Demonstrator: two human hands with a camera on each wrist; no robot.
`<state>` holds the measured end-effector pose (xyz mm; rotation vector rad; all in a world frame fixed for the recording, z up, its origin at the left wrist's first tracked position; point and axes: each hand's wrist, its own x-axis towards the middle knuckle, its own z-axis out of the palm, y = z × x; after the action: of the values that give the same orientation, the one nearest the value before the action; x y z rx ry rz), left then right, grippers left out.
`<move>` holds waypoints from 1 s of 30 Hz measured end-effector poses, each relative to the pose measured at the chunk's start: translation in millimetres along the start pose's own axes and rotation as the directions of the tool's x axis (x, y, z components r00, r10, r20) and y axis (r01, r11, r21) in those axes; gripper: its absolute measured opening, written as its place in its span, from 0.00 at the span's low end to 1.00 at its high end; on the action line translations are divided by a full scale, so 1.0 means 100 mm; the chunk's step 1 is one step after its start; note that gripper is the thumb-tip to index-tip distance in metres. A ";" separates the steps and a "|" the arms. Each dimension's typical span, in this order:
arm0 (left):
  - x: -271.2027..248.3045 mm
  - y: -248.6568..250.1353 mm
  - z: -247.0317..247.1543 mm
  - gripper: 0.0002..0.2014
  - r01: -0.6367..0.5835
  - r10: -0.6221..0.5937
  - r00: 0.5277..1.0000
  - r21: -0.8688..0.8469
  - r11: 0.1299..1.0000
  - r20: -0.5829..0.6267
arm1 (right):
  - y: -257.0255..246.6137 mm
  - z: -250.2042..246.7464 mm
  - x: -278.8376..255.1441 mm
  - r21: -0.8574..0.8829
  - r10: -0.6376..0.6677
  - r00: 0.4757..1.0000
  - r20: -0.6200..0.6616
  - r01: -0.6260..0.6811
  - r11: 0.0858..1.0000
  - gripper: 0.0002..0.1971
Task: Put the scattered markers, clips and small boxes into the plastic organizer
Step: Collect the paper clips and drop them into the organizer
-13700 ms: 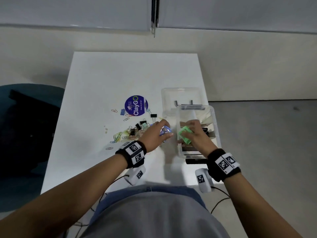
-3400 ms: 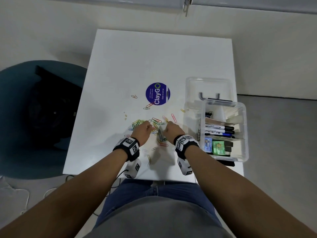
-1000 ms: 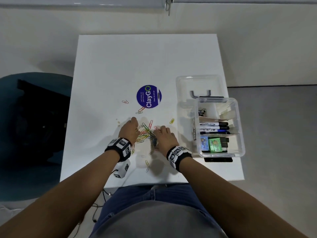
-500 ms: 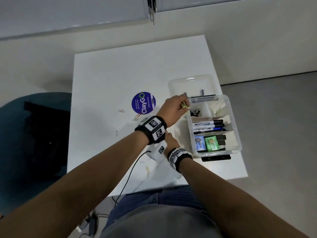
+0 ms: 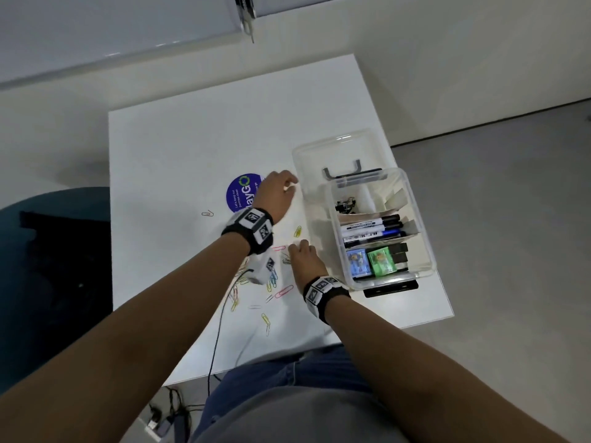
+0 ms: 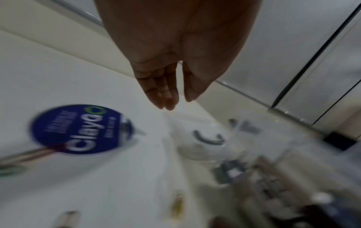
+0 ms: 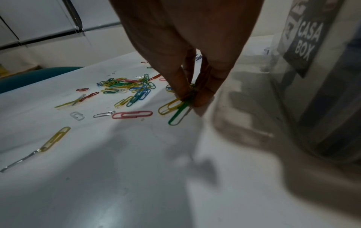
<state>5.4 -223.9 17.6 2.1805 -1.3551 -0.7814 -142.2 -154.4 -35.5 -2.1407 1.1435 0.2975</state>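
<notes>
The clear plastic organizer (image 5: 425, 251) stands at the table's right side, its wall (image 7: 312, 77) close beside my right hand. It holds binder clips (image 5: 345, 204), markers (image 5: 371, 228), and a blue box (image 5: 358, 262) and a green box (image 5: 382, 260). Coloured paper clips (image 5: 271, 282) (image 7: 126, 88) lie scattered on the white table. My right hand (image 5: 299, 246) (image 7: 190, 98) rests on the table and pinches a small bunch of paper clips; a yellow and a green one stick out. My left hand (image 5: 292, 183) (image 6: 178, 102) hovers left of the organizer, fingers straight and empty.
The organizer's clear lid (image 5: 332, 148) lies behind it. A round blue sticker (image 5: 240, 193) (image 6: 78, 129) is on the table under my left hand. One clip (image 5: 207, 213) lies apart at the left, a yellow one (image 5: 298, 231) near the organizer. A teal chair (image 5: 54, 251) stands at the left.
My left hand has drawn back leftward from the organizer's far compartment and no longer holds clips. My right hand stays on the table, pinching clips.
</notes>
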 end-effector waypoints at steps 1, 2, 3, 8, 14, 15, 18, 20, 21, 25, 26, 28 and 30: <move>0.05 -0.22 -0.03 0.14 0.052 -0.054 0.998 0.063 0.997 0.034 | 0.00 0.01 0.00 -0.020 -0.023 1.000 0.009 0.023 1.000 0.25; 0.11 -0.44 -0.06 0.17 0.090 -0.102 0.992 0.142 0.986 0.076 | 0.02 0.03 0.02 -0.035 -0.028 0.999 0.038 0.030 0.999 0.25; 0.15 -0.64 -0.08 0.21 0.114 -0.144 0.982 0.227 0.967 0.119 | 0.01 0.02 0.02 -0.032 -0.032 0.998 0.049 0.033 0.999 0.26; 0.10 -1.10 -0.08 0.31 0.097 -0.275 0.907 0.476 0.874 0.320 | -0.02 0.03 0.09 -0.056 -0.063 0.996 0.055 0.066 0.996 0.26; -0.74 -1.10 0.15 0.40 0.126 -0.259 0.919 0.400 0.908 0.298 | -0.08 -0.09 0.16 -0.017 0.021 0.997 0.069 -0.020 1.000 0.18; -0.89 -1.08 0.18 0.41 0.100 -0.234 0.919 0.387 0.917 0.316 | -0.09 -0.10 0.16 -0.010 0.040 0.997 0.059 -0.040 0.999 0.17; -1.23 -1.09 0.27 0.40 -0.011 -0.132 0.935 0.399 0.917 0.329 | -0.12 -0.15 0.17 0.019 0.062 0.998 0.021 -0.063 0.998 0.14; -1.33 -1.10 0.32 0.36 -0.032 -0.087 0.955 0.389 0.921 0.285 | -0.14 -0.20 0.17 0.045 0.068 0.998 -0.017 -0.067 0.997 0.12; -1.35 -1.10 0.34 0.32 -0.021 -0.078 0.965 0.369 0.929 0.251 | -0.15 -0.23 0.17 0.052 0.063 0.997 -0.033 -0.061 0.997 0.10; -1.29 -1.09 0.37 0.18 0.024 -0.090 0.976 0.318 0.948 0.196 | -0.19 -0.36 0.12 0.097 0.047 0.994 -0.098 -0.038 0.995 0.09; -1.26 -1.10 0.36 0.16 0.025 -0.089 0.977 0.309 0.951 0.196 | -0.20 -0.40 0.10 0.118 0.038 0.992 -0.120 -0.023 0.993 0.08; -1.22 -1.11 0.35 0.13 0.032 -0.092 0.977 0.298 0.954 0.191 | -0.19 -0.50 0.05 0.159 0.017 0.986 -0.164 0.009 0.987 0.07; -1.19 -1.10 0.32 0.12 0.064 -0.115 0.979 0.275 0.959 0.171 | -0.16 -0.63 -0.01 0.208 0.008 0.977 -0.212 0.037 0.977 0.05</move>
<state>13.2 -72.7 -49.1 2.4439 -1.5394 -0.8990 -137.0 -189.8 19.2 -2.0259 1.2188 -0.0600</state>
